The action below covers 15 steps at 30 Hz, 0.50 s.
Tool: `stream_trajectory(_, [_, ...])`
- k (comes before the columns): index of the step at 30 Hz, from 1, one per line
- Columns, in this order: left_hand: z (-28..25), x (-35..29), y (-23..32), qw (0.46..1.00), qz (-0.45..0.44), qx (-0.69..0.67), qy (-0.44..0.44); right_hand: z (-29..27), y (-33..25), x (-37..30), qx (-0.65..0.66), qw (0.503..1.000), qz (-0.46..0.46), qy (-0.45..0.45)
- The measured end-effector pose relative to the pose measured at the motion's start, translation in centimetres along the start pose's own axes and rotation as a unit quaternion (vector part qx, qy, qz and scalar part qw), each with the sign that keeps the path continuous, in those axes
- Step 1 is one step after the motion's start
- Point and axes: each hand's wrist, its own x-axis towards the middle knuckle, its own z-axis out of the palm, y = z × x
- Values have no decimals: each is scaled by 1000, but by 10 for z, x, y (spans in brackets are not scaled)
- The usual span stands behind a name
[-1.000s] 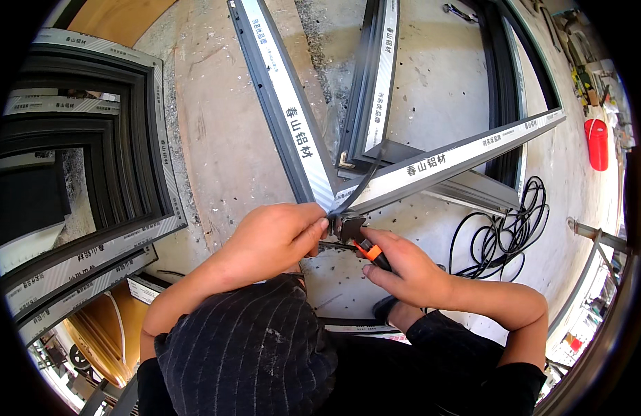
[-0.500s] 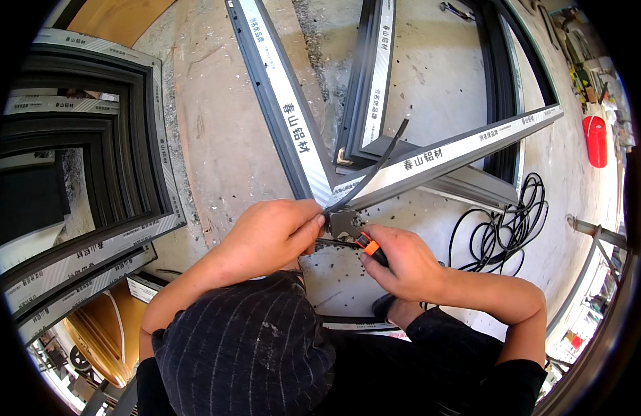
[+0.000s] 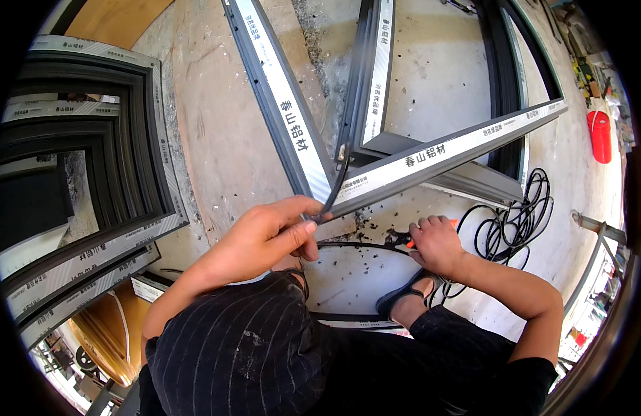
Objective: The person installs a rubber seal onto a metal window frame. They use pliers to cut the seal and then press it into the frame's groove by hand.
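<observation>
My left hand (image 3: 275, 232) is at the near corner of a dark grey metal frame (image 3: 320, 156), its fingers closed around the lower end of a black rubber strip (image 3: 343, 166). The strip rises from that corner and bends upward along the frame. White protective film with dark print covers the frame's faces. To the right, low over the floor, my right hand (image 3: 438, 244) grips a hand cutter (image 3: 398, 240) with orange and black handles. Its dark head points left, away from the frame; my fingers hide most of the handles.
A coil of black strip (image 3: 514, 225) lies on the floor at right. More dark frames (image 3: 175, 180) are stacked at left. Beyond my corner lies another film-covered frame (image 3: 376, 90). Black scraps (image 3: 362, 222) litter the floor. A red container (image 3: 599, 137) stands far right.
My right hand has moved right and away from the corner with the cutter. The strip's free end swung from leaning right to nearly upright. My left hand stayed by the corner, its grip slightly looser.
</observation>
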Motion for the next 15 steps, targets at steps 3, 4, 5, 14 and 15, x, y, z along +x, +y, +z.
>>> stream_trajectory(3, [3,2,2,996,0,-81,-31,-34,-29,18,137,988,-64,-35])
stream_trajectory(4, [2,5,3,994,23,-98,-45,-48,-41,21,197,976,-85,-29])
stream_trajectory(5, [3,4,2,991,43,-118,-50,-67,-53,28,267,957,-117,1])
stream_trajectory(14, [27,-25,-6,942,124,-310,29,-106,-97,59,588,784,-192,40])
stream_trajectory(15, [30,-31,-5,941,124,-311,46,-110,-100,58,623,758,-193,3])
